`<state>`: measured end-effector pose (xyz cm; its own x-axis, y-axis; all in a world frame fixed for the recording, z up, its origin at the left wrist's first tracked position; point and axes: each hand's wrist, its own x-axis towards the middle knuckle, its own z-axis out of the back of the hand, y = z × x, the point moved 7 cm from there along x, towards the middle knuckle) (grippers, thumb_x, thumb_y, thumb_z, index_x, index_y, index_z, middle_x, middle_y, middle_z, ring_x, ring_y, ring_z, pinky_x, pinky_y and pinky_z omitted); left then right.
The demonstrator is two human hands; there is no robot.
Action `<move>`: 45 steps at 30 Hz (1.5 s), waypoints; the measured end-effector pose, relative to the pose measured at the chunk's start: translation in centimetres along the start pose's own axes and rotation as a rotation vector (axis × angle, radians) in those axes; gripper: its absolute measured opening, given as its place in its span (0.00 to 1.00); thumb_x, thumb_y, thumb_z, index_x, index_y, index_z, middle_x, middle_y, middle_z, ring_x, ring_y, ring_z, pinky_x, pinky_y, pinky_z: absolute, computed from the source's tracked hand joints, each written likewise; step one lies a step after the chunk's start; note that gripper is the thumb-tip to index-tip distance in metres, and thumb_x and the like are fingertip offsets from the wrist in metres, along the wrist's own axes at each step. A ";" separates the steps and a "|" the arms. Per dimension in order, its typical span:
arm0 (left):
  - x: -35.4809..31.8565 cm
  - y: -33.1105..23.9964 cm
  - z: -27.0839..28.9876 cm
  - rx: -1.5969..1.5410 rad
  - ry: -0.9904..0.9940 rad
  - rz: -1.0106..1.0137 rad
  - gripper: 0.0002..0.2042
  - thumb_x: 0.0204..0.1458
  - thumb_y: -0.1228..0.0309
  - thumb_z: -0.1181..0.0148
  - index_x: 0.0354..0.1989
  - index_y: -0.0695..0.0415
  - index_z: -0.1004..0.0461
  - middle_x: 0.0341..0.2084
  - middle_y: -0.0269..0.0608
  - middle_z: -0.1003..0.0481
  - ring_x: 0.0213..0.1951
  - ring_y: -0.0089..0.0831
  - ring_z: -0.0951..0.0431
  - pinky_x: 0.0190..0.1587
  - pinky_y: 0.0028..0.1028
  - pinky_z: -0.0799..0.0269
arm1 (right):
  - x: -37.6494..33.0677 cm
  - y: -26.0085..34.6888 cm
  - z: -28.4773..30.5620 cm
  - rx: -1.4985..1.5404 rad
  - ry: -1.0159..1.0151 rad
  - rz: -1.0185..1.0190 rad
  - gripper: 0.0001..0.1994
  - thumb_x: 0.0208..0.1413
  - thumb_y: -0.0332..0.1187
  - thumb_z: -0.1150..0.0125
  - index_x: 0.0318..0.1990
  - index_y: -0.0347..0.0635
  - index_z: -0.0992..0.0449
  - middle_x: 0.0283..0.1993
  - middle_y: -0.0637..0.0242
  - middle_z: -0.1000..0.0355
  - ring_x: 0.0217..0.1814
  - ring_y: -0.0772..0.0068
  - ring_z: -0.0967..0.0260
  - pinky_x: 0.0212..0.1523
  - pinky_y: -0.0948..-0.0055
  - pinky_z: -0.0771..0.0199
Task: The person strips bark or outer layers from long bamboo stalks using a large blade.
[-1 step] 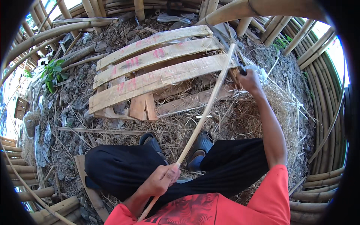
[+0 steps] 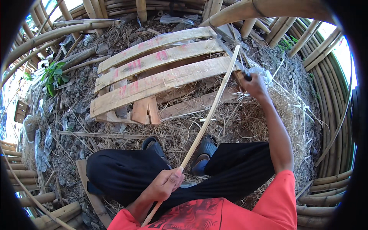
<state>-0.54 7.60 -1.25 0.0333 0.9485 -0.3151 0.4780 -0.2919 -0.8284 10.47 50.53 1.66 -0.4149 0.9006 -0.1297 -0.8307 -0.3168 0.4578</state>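
A long pale bamboo strip (image 2: 209,115) slants up from my lap, and its far tip leans over the right end of a wooden pallet (image 2: 161,78). My left hand (image 2: 165,184) is closed round its lower part, near my waist. At the pallet's right end my right hand (image 2: 256,85) is closed on the dark handle of a long-bladed knife (image 2: 248,75). Its greyish blade points up and left beside the strip's tip, partly hidden by it. The pallet has three upper slats with pinkish markings.
Thin curly shavings (image 2: 251,122) cover the ground around my sandals (image 2: 205,149). A thick bamboo pole (image 2: 268,10) crosses at the top right, and a bamboo wall (image 2: 337,99) curves along the right. A green plant (image 2: 55,76) and rubble lie to the left.
The frames are almost alike. My right hand and the knife have shifted very slightly; my left hand keeps its place on the strip.
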 end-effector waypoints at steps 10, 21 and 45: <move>-0.1 0.4 0.6 -0.069 -0.026 0.009 0.20 0.70 0.56 0.60 0.28 0.56 0.38 0.18 0.23 0.42 0.18 0.12 0.47 0.20 0.18 0.47 | -2.4 1.6 -1.1 0.567 0.022 0.227 0.16 0.57 0.39 0.39 0.21 0.40 0.27 0.16 0.74 0.34 0.16 0.81 0.41 0.19 0.72 0.45; 0.4 0.3 2.8 -0.045 -0.287 -0.062 0.14 0.70 0.60 0.60 0.35 0.54 0.38 0.19 0.27 0.40 0.16 0.13 0.45 0.17 0.17 0.46 | -18.8 13.6 -10.2 -0.053 0.425 0.961 0.10 0.38 0.35 0.31 0.29 0.48 0.25 0.19 0.63 0.29 0.22 0.54 0.27 0.26 0.58 0.27; 0.3 0.6 0.9 -0.097 -0.097 0.046 0.11 0.70 0.60 0.60 0.39 0.53 0.41 0.19 0.25 0.43 0.18 0.12 0.47 0.18 0.16 0.50 | -2.4 5.1 -2.9 0.036 0.097 0.325 0.17 0.53 0.37 0.38 0.15 0.40 0.30 0.13 0.70 0.37 0.15 0.76 0.44 0.21 0.67 0.42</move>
<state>-1.00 7.63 -2.24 -0.0259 0.9165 -0.3993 0.5603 -0.3175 -0.7650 6.17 45.92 1.74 -0.6911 0.7207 -0.0544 -0.6361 -0.5707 0.5193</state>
